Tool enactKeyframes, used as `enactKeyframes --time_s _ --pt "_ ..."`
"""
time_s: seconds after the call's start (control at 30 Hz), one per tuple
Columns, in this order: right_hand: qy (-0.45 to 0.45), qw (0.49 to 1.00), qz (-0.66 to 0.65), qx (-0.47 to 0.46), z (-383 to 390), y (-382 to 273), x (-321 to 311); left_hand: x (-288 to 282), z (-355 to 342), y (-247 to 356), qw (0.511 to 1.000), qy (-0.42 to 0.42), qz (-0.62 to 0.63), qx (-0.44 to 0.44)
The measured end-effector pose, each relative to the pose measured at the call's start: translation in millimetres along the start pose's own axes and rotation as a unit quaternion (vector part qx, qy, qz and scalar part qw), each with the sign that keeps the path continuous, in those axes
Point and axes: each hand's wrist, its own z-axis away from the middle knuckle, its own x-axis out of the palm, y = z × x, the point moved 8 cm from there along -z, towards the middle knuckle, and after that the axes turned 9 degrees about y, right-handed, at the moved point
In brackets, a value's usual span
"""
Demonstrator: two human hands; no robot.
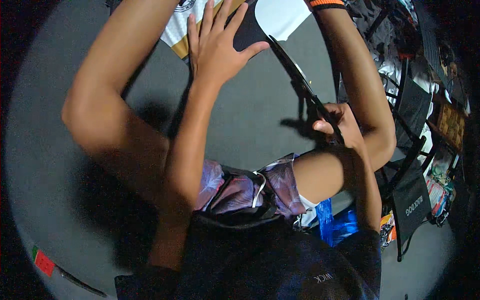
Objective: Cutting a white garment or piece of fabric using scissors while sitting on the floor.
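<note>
Spread at the top centre of the frame, partly cut off by the upper edge: cloth (178, 30) in white, gold and black, with a rounded bright white piece (282, 19) just to its right; cannot tell whether joined to it. Resting palm-down over the cloth, fingers splayed and grasping nothing: left hand (217, 47), thumb pointing right toward the blade tips. Clenched around the handle end of long black scissors (314, 95), right of centre: right hand (346, 122). Slanting from there up and left, with tips at the lower edge of the white piece; cannot tell whether gripping any of it between the blades. Underneath, grey floor (250, 112), with dark shadows beside the scissors. At either side, bent bare legs (100, 95), with an orange-and-black band (327, 4) at the upper right. Below centre, patterned purple shorts (286, 182) with a white drawstring (260, 189), then a black shirt (250, 257) along the bottom edge. Toward the lower right, shiny blue plastic (345, 224) near the right arm; farther right, black folding chairs (410, 192). At the lower left, a dark stick (80, 282) beside a red patch (44, 263).
</note>
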Motion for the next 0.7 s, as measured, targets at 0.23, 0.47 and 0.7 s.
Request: enactKeyframes --time_s 0.23,0.47,0.7 --pt "-0.010 1.000 0.015 0.002 -1.9 4.9 -0.9 13.4 4.1 -10.9 0.998 0.011 0.065 -0.006" --pt "-0.008 1.000 0.010 -0.002 0.1 -0.4 -2.6 14.9 3.2 -9.7 0.998 0.011 0.067 -0.005" --pt "-0.016 1.000 0.011 -0.001 -0.2 -1.0 -1.8 20.3 4.7 -7.2 0.997 -0.003 -0.070 0.019"
